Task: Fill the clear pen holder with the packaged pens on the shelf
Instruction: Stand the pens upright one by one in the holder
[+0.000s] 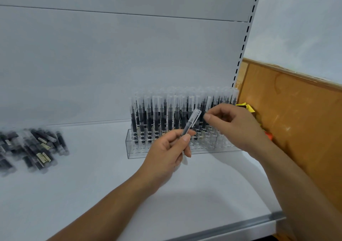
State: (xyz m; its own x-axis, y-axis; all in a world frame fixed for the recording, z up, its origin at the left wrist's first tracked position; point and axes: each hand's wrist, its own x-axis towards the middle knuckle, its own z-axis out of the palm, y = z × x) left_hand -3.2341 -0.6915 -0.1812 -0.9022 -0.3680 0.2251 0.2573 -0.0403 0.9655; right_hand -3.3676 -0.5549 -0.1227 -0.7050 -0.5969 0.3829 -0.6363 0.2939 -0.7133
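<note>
Nearest, a pen (191,123) is gripped by the left hand (166,152); fingertips of the right hand (233,124) are pinched together before the clear pen holder (137,152), on what cannot be told.

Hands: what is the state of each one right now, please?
Left hand: closed, holding a pen.
Right hand: fingers curled by the holder; a grip cannot be told.

One holder (137,151) (pens (155,115) beyond count)
</note>
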